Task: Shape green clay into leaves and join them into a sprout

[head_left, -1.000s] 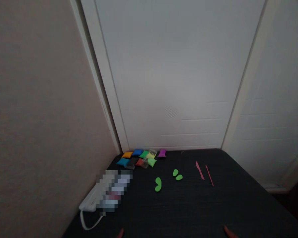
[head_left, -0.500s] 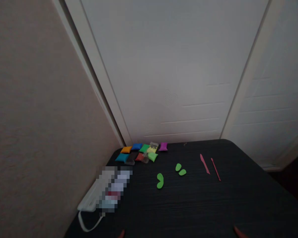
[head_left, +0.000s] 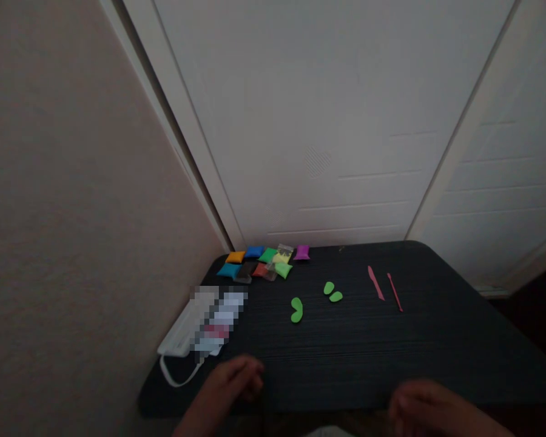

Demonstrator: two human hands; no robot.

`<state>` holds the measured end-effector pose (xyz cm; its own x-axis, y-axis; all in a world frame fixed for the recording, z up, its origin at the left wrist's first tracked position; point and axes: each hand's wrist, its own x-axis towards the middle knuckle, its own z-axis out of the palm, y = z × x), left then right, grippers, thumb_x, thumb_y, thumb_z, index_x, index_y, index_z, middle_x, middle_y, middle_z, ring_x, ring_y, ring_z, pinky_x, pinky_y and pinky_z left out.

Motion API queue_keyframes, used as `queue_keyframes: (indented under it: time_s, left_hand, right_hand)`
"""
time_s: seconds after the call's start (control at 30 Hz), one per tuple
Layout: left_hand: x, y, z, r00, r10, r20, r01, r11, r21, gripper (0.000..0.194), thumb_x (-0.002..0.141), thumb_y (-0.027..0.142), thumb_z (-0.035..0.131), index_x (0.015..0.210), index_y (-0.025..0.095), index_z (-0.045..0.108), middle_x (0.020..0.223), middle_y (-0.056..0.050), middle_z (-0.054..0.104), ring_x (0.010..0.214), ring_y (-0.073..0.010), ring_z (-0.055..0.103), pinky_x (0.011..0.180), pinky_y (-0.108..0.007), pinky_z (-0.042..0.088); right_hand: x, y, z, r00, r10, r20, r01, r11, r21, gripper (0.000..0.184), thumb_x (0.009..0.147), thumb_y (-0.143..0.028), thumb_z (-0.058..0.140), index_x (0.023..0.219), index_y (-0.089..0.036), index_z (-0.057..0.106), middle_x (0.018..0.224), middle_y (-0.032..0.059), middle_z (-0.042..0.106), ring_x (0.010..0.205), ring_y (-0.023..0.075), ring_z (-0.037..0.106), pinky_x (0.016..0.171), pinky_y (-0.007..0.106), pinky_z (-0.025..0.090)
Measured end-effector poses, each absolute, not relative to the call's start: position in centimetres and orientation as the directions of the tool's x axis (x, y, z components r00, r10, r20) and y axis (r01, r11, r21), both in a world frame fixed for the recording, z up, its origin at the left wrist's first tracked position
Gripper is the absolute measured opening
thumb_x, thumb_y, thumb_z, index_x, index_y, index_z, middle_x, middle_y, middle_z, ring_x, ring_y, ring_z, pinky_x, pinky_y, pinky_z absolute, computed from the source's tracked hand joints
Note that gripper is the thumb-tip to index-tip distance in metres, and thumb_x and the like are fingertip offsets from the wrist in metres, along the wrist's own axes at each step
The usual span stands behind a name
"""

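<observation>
Over the near edge of the table, my left hand (head_left: 236,382) is closed with curled fingers, and no object shows in it. My right hand (head_left: 418,403), slightly blurred, is closed the same way near the front right edge, also with nothing visible in it. Beyond them, a bright green curved, heart-like piece of clay (head_left: 297,310) lies on the dark table. Two small green leaf-shaped pieces (head_left: 332,292) lie a little farther back. To their right rest a pink plastic knife (head_left: 375,283) and a thin pink stick tool (head_left: 395,292). Neither hand touches these things.
Small packets in several colours, among them a purple one (head_left: 303,252) and a teal one (head_left: 229,271), lie along the back left. A white strapped item (head_left: 182,337), partly pixelated, is at the left edge. A white panelled wall (head_left: 355,109) stands behind the table (head_left: 346,352).
Both hands have risen into view from the bottom edge, where only fingertips showed before. The view has tilted down, so the table's near edge appears. The clay pieces and tools lie as before.
</observation>
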<state>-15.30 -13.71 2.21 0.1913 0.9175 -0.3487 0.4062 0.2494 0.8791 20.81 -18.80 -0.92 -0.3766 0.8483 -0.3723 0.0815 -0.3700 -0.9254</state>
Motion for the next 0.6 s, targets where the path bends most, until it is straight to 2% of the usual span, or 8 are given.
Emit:
queue_keyframes:
  time_s: [0.07, 0.1, 0.17, 0.23, 0.3, 0.4, 0.47, 0.6]
  left_hand:
    - [-11.9, -10.5, 4.0, 0.141, 0.988, -0.059, 0.569, -0.032, 0.822, 0.037, 0.079, 0.046, 0.039, 0.089, 0.019, 0.061, 0.082, -0.003, 0.063, 0.080, -0.0181, 0.056, 0.075, -0.029, 0.041]
    - [-10.0, -8.8, 4.6, 0.159, 0.986, 0.047, 0.631, -0.138, 0.764, 0.036, 0.081, 0.044, 0.037, 0.093, 0.020, 0.060, 0.090, -0.004, 0.062, 0.085, -0.0182, 0.055, 0.078, -0.029, 0.039]
    - [-6.6, -5.8, 5.1, 0.226, 0.956, 0.185, 0.739, -0.292, 0.607, 0.034, 0.080, 0.039, 0.041, 0.102, 0.019, 0.056, 0.104, -0.007, 0.058, 0.097, -0.0203, 0.050, 0.086, -0.031, 0.035]
    - [-4.7, -3.5, 4.9, 0.269, 0.951, 0.154, 0.845, -0.309, 0.436, 0.040, 0.073, 0.038, 0.052, 0.107, 0.017, 0.054, 0.108, -0.012, 0.055, 0.102, -0.0261, 0.046, 0.087, -0.035, 0.032]
    - [-4.7, -1.8, 4.4, 0.282, 0.955, 0.096, 0.882, -0.297, 0.366, 0.045, 0.069, 0.037, 0.056, 0.110, 0.018, 0.053, 0.107, -0.013, 0.054, 0.101, -0.0281, 0.046, 0.083, -0.036, 0.034]
    - [-6.9, -0.1, 3.3, 0.335, 0.942, -0.012, 0.856, -0.300, 0.420, 0.041, 0.067, 0.037, 0.057, 0.104, 0.020, 0.056, 0.100, -0.009, 0.057, 0.092, -0.0238, 0.051, 0.077, -0.031, 0.037]
    - [-8.5, 0.8, 2.6, 0.386, 0.919, -0.077, 0.817, -0.302, 0.491, 0.034, 0.066, 0.037, 0.056, 0.095, 0.019, 0.059, 0.092, -0.007, 0.058, 0.084, -0.0203, 0.053, 0.071, -0.027, 0.038]
    - [-9.4, 2.0, 1.8, 0.474, 0.876, -0.089, 0.726, -0.331, 0.603, 0.025, 0.070, 0.037, 0.051, 0.084, 0.017, 0.059, 0.080, -0.003, 0.059, 0.072, -0.0151, 0.054, 0.060, -0.023, 0.037]
  right_hand:
    - [20.0, -14.8, 1.8, -0.402, 0.873, -0.276, 0.183, -0.218, -0.959, 0.034, 0.078, -0.047, 0.043, 0.086, -0.018, 0.060, 0.074, 0.0044, 0.062, 0.060, 0.0137, 0.057, 0.059, 0.027, 0.045]
    - [19.5, -12.4, 2.7, -0.352, 0.912, -0.212, 0.273, -0.117, -0.955, 0.035, 0.078, -0.048, 0.042, 0.084, -0.017, 0.059, 0.073, 0.0040, 0.061, 0.059, 0.0133, 0.056, 0.058, 0.026, 0.044]
    - [18.3, -7.7, 3.6, -0.182, 0.981, -0.063, 0.533, 0.045, -0.845, 0.036, 0.078, -0.047, 0.042, 0.089, -0.017, 0.058, 0.078, 0.0050, 0.061, 0.067, 0.0149, 0.056, 0.062, 0.027, 0.042]
    - [17.3, -3.9, 3.3, -0.074, 0.995, 0.060, 0.742, 0.095, -0.664, 0.039, 0.075, -0.047, 0.048, 0.098, -0.016, 0.056, 0.090, 0.0083, 0.060, 0.079, 0.0182, 0.056, 0.070, 0.029, 0.040]
    - [16.4, -1.4, 2.4, -0.086, 0.996, 0.030, 0.816, 0.088, -0.571, 0.046, 0.074, -0.048, 0.049, 0.105, -0.015, 0.053, 0.092, 0.0093, 0.059, 0.081, 0.0192, 0.056, 0.069, 0.028, 0.040]
    - [15.4, 0.3, 1.1, -0.097, 0.993, 0.072, 0.852, 0.120, -0.510, 0.045, 0.076, -0.048, 0.046, 0.107, -0.015, 0.053, 0.098, 0.0094, 0.056, 0.083, 0.0181, 0.056, 0.070, 0.027, 0.039]
    - [14.9, 0.6, 0.5, -0.096, 0.991, 0.095, 0.861, 0.130, -0.491, 0.038, 0.075, -0.047, 0.046, 0.097, -0.017, 0.057, 0.096, 0.0074, 0.055, 0.080, 0.0169, 0.056, 0.068, 0.027, 0.038]
    - [14.7, 0.8, 0.0, -0.107, 0.986, 0.129, 0.832, 0.160, -0.531, 0.025, 0.074, -0.043, 0.050, 0.077, -0.019, 0.059, 0.087, 0.0033, 0.055, 0.078, 0.0151, 0.055, 0.066, 0.025, 0.037]
